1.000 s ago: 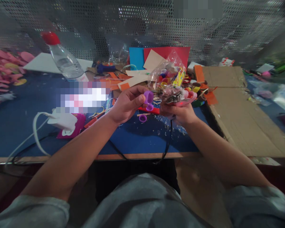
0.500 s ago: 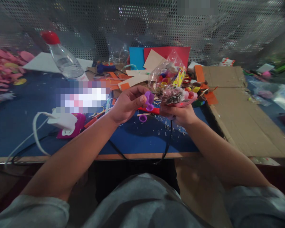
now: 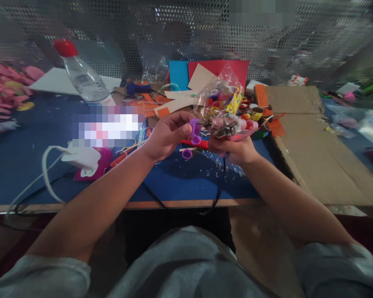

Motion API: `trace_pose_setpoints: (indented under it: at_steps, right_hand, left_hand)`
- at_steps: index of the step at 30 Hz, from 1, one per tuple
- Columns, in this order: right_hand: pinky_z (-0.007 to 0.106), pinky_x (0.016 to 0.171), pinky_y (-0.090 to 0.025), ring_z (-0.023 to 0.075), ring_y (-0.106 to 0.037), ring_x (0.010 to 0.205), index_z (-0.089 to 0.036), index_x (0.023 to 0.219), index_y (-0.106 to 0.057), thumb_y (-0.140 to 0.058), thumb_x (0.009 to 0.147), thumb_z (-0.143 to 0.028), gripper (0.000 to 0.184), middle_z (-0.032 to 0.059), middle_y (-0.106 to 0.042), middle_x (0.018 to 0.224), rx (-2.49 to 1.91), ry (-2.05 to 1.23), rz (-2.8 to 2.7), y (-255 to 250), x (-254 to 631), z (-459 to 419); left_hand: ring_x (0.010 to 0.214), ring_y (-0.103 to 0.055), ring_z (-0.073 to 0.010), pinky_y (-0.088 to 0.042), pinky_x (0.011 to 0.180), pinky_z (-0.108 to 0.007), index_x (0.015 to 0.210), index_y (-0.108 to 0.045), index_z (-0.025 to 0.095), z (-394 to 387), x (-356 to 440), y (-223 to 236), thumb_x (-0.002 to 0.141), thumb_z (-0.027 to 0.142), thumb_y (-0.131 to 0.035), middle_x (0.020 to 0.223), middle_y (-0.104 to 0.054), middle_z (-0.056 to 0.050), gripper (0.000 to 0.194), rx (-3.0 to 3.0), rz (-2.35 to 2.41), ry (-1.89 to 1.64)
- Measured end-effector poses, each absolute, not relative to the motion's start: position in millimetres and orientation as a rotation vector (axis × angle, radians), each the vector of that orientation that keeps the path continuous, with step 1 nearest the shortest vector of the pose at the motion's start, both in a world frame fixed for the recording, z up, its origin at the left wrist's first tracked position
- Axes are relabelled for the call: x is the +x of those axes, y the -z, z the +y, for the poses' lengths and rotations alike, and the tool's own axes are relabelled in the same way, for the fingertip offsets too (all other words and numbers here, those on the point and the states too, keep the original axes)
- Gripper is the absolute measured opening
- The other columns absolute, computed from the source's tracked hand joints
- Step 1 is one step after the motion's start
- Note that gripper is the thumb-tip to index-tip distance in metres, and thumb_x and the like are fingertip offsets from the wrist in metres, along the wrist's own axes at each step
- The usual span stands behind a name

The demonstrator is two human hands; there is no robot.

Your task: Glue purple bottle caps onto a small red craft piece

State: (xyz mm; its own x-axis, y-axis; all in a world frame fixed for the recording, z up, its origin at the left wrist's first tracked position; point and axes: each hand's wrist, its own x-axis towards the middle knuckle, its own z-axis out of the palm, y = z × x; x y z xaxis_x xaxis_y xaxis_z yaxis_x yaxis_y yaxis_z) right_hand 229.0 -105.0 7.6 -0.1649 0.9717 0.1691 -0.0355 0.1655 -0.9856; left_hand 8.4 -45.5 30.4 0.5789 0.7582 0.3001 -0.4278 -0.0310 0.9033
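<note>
Between the thumb and fingers of my left hand [image 3: 172, 134] is a small purple plastic piece [image 3: 194, 126]; its lower end is round like a bottle cap. My right hand [image 3: 236, 148] grips a pink glue gun [image 3: 245, 131] with a small red light and a black cord hanging below. Its front part looks smeared and dark, and its tip points left, close to or touching the purple piece; I cannot tell which. A loose purple cap [image 3: 187, 154] lies on the blue table just below. Behind the hands lies a red strip [image 3: 200, 144], partly covered.
Beyond the gun sits a clear bag [image 3: 219, 97] of colourful caps. A water bottle [image 3: 83, 76] leans at left, near a magenta power socket [image 3: 95, 165] with a white plug. Flattened cardboard [image 3: 323, 153] covers the right. Paper sheets [image 3: 219, 71] stand behind.
Hardly anything differs. Both hands keep the same hold and place, and the view has shifted very slightly.
</note>
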Motion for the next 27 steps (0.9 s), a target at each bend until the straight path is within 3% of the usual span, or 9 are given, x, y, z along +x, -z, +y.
trace_pose_setpoints:
  at_steps: [11, 27]
  right_hand:
    - [0.029, 0.045, -0.031, 0.0121, -0.04, 0.051, -0.025, 0.073, -0.061, -0.099, 0.067, -0.052, 0.047, -0.0045, -0.048, 0.06, -0.949, -1.255, -1.315, -6.7, 225.1, -104.8]
    - [0.029, 0.045, -0.026, 0.0102, -0.037, 0.051, -0.025, 0.074, -0.058, -0.099, 0.063, -0.055, 0.052, -0.005, -0.046, 0.062, -0.932, -1.239, -1.246, -12.7, 221.1, -104.7]
  left_hand:
    - [0.069, -0.066, -0.01, -0.056, 0.067, -0.024, 0.092, -0.07, 0.018, -42.6, 6.9, -27.3, 0.067, 0.066, -0.101, 0.078, -0.066, 0.003, 0.062, 1.28, 0.316, -0.977]
    - [0.071, -0.067, -0.0092, -0.057, 0.066, -0.022, 0.094, -0.072, 0.019, -41.8, 7.7, -27.0, 0.064, 0.061, -0.104, 0.081, -0.068, 0.002, 0.06, 1.252, 0.31, -1.034]
